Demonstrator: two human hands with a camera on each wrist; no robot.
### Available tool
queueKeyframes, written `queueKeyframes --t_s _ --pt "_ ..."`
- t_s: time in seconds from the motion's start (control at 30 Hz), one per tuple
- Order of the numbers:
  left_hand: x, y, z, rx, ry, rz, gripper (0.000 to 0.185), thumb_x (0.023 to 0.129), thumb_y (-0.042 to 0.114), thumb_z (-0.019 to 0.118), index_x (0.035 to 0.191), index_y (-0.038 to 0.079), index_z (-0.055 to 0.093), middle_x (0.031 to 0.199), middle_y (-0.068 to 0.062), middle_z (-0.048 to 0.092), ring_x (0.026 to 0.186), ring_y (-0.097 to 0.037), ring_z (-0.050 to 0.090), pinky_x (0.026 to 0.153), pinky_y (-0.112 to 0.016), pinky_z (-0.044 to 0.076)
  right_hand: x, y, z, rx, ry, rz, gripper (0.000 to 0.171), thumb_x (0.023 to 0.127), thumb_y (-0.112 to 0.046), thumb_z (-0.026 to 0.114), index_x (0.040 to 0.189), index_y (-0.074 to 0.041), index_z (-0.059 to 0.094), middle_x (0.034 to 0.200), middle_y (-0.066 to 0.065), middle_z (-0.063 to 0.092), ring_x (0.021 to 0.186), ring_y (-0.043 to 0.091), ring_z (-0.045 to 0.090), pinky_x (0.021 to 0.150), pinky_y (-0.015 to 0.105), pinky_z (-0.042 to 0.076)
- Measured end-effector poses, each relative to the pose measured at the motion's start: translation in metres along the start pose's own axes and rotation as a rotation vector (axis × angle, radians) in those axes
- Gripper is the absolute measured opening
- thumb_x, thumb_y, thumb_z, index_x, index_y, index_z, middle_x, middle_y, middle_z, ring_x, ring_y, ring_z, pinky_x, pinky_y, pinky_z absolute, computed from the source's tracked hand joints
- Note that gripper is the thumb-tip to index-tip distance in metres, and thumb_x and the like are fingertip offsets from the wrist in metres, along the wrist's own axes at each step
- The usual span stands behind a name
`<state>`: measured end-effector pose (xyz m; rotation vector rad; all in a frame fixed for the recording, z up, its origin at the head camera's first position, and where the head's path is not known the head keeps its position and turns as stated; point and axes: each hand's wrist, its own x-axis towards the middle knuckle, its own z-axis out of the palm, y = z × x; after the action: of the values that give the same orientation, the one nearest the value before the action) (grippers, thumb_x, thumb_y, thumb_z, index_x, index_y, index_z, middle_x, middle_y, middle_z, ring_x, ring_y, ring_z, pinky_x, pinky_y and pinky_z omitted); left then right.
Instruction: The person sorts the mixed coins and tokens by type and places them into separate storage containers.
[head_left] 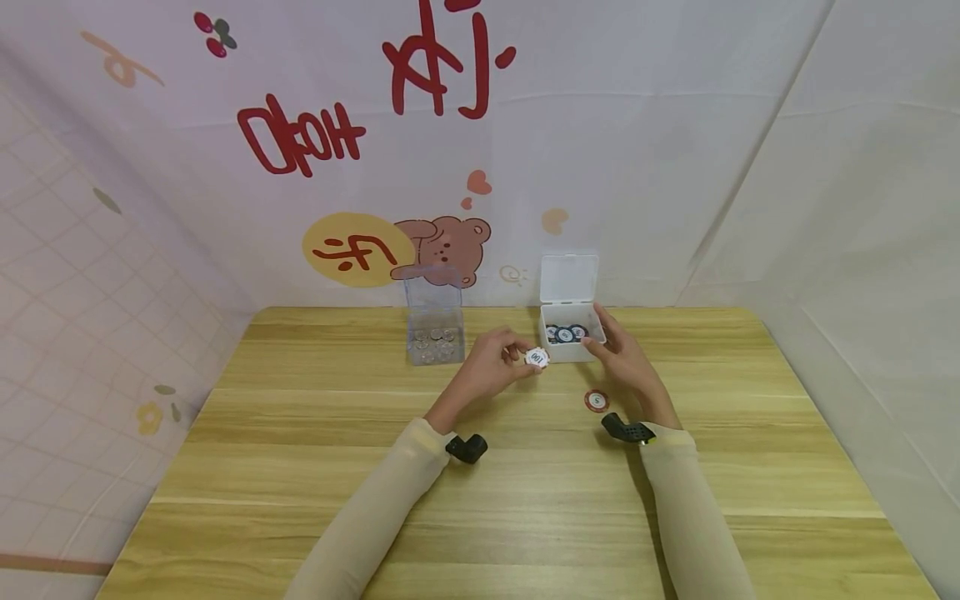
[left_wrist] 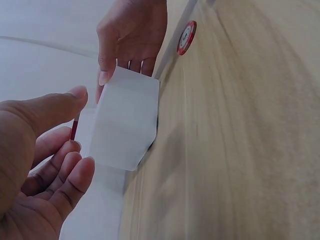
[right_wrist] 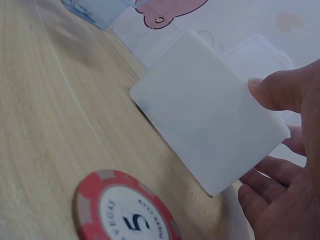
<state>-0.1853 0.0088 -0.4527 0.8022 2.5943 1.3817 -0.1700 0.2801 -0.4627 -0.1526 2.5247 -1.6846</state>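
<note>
My left hand (head_left: pixel 492 364) pinches a white poker chip (head_left: pixel 537 357) marked 100 between thumb and fingers, just left of the white plastic box's front. Edge-on in the left wrist view, the same chip (left_wrist: pixel 74 129) shows a dark red rim. My right hand (head_left: pixel 624 357) grips the right side of the white box (head_left: pixel 567 353), thumb on the front rim and fingers along its side. The box's lid stands up at the back. Dark blue-and-white chips (head_left: pixel 566 335) lie inside. A red chip (head_left: pixel 597 401) marked 5 lies flat on the table near my right wrist.
A clear plastic box (head_left: pixel 436 353) with its lid raised stands left of the white box, holding several small clear pieces. Behind both boxes hangs a printed white cloth (head_left: pixel 637 208) at the back edge of the wooden table (head_left: pixel 322 483).
</note>
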Motion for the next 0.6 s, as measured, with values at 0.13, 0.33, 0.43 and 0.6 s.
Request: queueKeyframes --t_s 0.13,0.33,0.43,0.6 --pt "0.007 0.002 0.001 0.006 0.018 0.006 0.028 0.083 0.022 0.087 0.107 0.01 0.078 0.093 -0.007 0.065 0.083 -0.017 0.061 0.067 -0.018 0.051 -0.001 -0.002 0.0 -0.01 0.0 -0.001 0.075 0.106 -0.015 0.057 0.166 -0.009 0.012 0.172 0.019 0.009 0.157 0.043 0.015 0.126 0.058 0.024" --pt "0.017 0.005 0.001 -0.006 0.029 -0.011 0.028 0.083 0.023 0.088 0.107 0.01 0.078 0.094 -0.005 0.065 0.083 -0.014 0.059 0.065 -0.018 0.05 -0.001 -0.003 0.0 -0.019 0.001 -0.004 0.075 0.106 -0.014 0.056 0.165 -0.009 0.012 0.172 0.02 0.008 0.157 0.044 0.016 0.126 0.058 0.025" --pt "0.021 0.006 0.002 -0.021 0.033 -0.014 0.03 0.083 0.022 0.088 0.108 0.008 0.078 0.096 -0.006 0.066 0.083 -0.014 0.059 0.066 -0.018 0.049 0.0 -0.002 0.0 -0.02 0.005 -0.009 0.074 0.106 -0.014 0.057 0.165 -0.008 0.013 0.171 0.021 0.009 0.156 0.045 0.017 0.125 0.058 0.026" --pt "0.029 0.006 0.003 -0.036 0.041 0.001 0.031 0.083 0.021 0.088 0.109 0.007 0.078 0.098 -0.008 0.068 0.083 -0.014 0.058 0.067 -0.018 0.048 0.0 -0.003 0.0 -0.019 0.005 -0.012 0.074 0.105 -0.015 0.057 0.165 -0.008 0.014 0.171 0.021 0.012 0.155 0.045 0.021 0.124 0.058 0.029"
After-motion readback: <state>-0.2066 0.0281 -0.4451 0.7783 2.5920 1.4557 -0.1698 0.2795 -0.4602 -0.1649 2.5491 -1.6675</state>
